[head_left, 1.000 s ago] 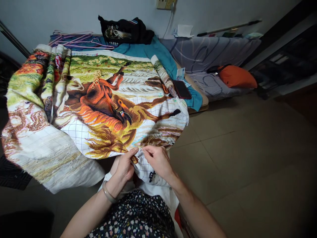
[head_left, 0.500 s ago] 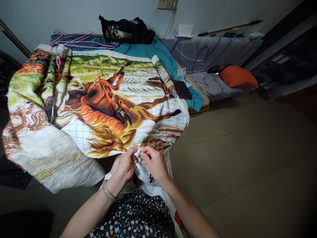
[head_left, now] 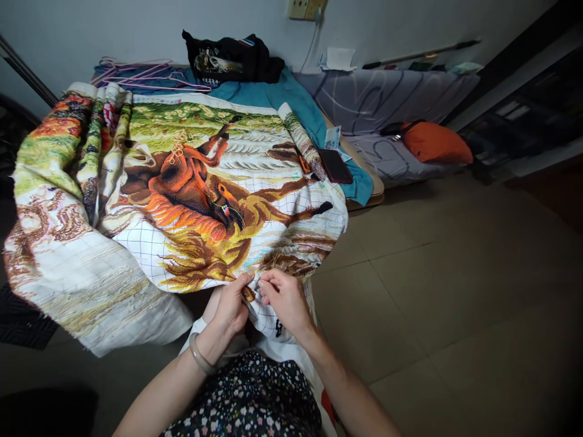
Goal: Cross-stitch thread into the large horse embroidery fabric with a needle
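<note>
The cloth [head_left: 141, 240] spreads ahead of both hands, its long axis running from side to side and its near edge dropping between them toward the lap. On it the stitched horse [head_left: 184, 194] lies sideways, its dark-ended legs pointing right. The left hand [head_left: 233, 303] grasps the near edge, thumb on top and fingers underneath. Just right of it, the right hand [head_left: 285, 297] has thumb and forefinger brought together at the cloth; anything pinched there is too small to tell. A tangle of yellow thread [head_left: 177, 147] sits farther ahead of the left hand. Well left, the cloth bunches into folds pointing away, and a pale flap [head_left: 132, 300] hangs below them. Ahead and right of the right hand, a rolled part [head_left: 303, 142] slants away, beside a phone [head_left: 336, 165]. Beyond, on a teal sheet [head_left: 259, 91], are hangers [head_left: 132, 71] and a black bundle [head_left: 234, 57]. Far right, an orange bag [head_left: 437, 142] rests on a sofa [head_left: 392, 94], its contents hidden. From the cloth's right edge, tiled floor [head_left: 405, 273] gives the right arm wide room sideways.
</note>
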